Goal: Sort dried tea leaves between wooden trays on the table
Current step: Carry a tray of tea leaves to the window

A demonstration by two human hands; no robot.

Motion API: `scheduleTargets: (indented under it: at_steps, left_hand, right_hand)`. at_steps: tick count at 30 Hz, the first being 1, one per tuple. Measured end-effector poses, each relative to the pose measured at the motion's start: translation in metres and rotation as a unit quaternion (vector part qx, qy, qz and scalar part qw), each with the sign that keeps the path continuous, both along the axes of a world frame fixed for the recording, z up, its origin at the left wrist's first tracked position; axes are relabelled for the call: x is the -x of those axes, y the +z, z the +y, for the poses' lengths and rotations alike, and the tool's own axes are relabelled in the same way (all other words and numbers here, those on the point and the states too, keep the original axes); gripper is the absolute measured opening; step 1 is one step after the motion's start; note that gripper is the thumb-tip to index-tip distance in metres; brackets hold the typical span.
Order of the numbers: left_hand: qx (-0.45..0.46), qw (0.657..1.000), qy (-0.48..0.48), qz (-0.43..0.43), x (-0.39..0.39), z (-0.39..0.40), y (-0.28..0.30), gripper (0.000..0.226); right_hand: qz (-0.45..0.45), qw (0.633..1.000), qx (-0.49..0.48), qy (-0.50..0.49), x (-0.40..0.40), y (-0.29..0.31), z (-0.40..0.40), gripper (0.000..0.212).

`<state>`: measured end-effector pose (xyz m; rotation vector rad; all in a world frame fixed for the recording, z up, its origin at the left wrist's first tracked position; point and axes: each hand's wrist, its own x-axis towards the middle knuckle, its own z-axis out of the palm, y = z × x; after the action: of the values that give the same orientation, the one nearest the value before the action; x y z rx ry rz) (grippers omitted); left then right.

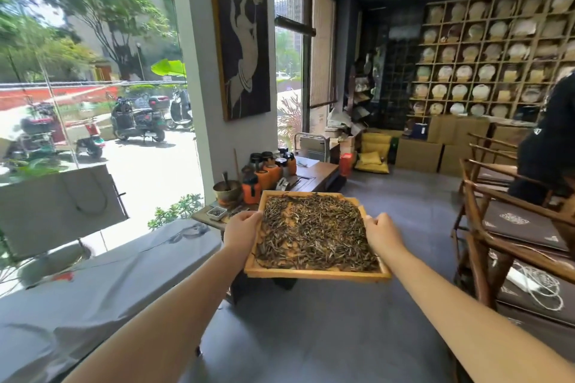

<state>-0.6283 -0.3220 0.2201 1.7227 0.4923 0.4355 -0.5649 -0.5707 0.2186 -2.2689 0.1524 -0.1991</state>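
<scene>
While both hands, left (242, 228) and right (381, 233), grip the wooden tray (314, 273) of tea leaves (314, 232) aloft, transport is underway; next, lower it level onto a surface.

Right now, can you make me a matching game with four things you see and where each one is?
Things:
1. wooden tray
2. tea leaves
3. orange jars
4. yellow cushions

Places:
A. on the low table beyond the tray
B. on the floor near the cardboard boxes
C. held up between the left hand and the right hand
D. spread across the inside of the tray

Pairs: 1-C, 2-D, 3-A, 4-B
</scene>
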Motion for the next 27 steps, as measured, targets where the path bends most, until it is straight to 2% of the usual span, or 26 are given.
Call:
scheduleTargets:
  at_steps: [8,15,22,27]
  left_hand:
    - [0.03,0.999,0.013,0.002,-0.107,0.019,-0.002,0.028]
    - [0.039,0.999,0.024,0.008,-0.202,0.054,-0.009,0.02]
    - [0.024,0.998,0.05,-0.005,-0.329,0.113,-0.01,0.028]
    - [0.016,0.997,0.079,-0.008,-0.416,0.162,-0.01,0.024]
  right_hand:
    - [0.0,0.999,0.033,0.012,-0.121,0.007,0.026,0.034]
    - [0.002,0.999,0.02,0.044,-0.219,0.002,0.062,0.031]
    - [-0.02,0.997,0.01,0.077,-0.35,0.002,0.123,0.026]
    - [-0.02,0.994,0.008,0.104,-0.447,0.003,0.177,0.021]
